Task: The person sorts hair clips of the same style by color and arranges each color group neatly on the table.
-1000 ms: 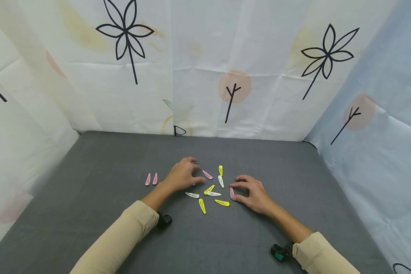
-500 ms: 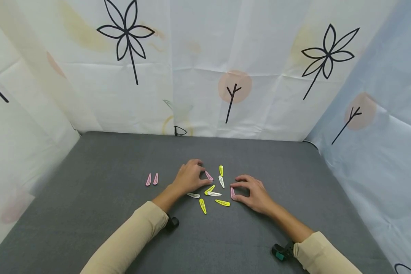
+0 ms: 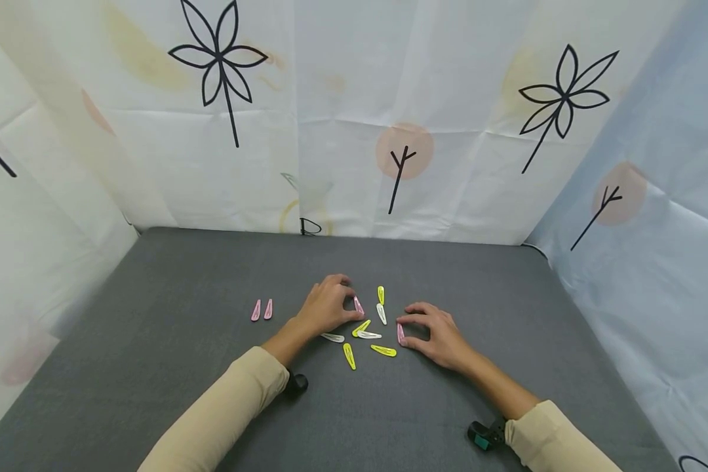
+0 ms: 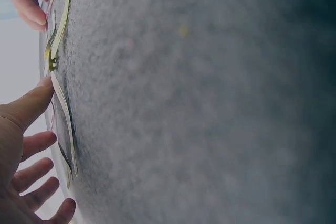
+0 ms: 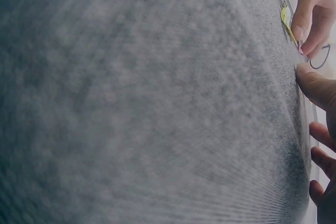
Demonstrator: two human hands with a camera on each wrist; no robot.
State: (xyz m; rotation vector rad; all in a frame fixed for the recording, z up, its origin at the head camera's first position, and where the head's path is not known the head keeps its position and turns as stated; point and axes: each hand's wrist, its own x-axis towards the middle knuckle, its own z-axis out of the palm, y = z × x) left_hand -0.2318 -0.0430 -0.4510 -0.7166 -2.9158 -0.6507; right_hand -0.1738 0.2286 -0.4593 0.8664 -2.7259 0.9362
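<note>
In the head view my left hand [image 3: 327, 305] holds a pink snap hair clip [image 3: 358, 305] by its two ends, between thumb and index finger, at the table surface. To the right, my right hand [image 3: 436, 333] holds another pink hair clip [image 3: 400, 334] the same way. Between and below the hands lie yellow hair clips, one [image 3: 349, 356] pointing toward the front and one [image 3: 383, 351] lying sideways. A white hair clip [image 3: 369, 335] touches a yellow one [image 3: 361, 328]. In the left wrist view the left hand [image 4: 26, 145] has its other fingers spread.
Two pink hair clips [image 3: 262, 309] stand apart at the left, side by side. A white clip [image 3: 333, 337] is partly behind the left wrist. Farther back, a yellow clip [image 3: 380, 295] meets a white one [image 3: 381, 313]. Patterned cloth [image 3: 354, 131] hangs behind the grey table [image 3: 212, 262].
My left hand has moved right to the pink hair clip, and that clip has turned more upright between the fingers. The right hand stays in place on its pink clip.
</note>
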